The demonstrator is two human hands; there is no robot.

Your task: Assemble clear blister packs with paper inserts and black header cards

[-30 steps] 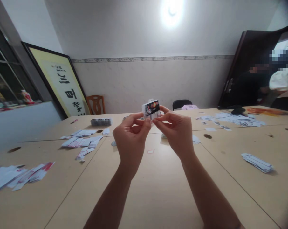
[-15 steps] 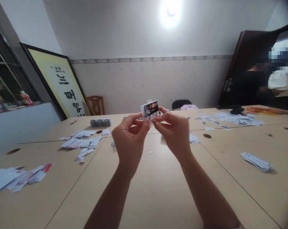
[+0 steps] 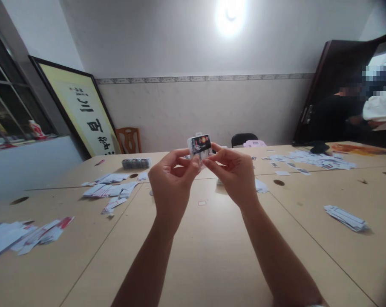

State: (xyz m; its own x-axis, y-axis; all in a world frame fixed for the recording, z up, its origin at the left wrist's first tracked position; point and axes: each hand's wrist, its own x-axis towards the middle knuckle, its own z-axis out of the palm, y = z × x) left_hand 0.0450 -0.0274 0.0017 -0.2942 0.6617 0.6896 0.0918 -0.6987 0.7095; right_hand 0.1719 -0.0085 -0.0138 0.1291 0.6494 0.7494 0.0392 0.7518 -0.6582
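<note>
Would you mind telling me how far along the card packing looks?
A row of small packs already sits at the table's far left. The left hand and right hand pinch one small clear pack. Loose cards lie scattered in piles.

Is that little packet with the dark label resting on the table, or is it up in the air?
Apart. The head view shows the small packet pinched between the left hand and right hand, raised clear above the table.
</note>
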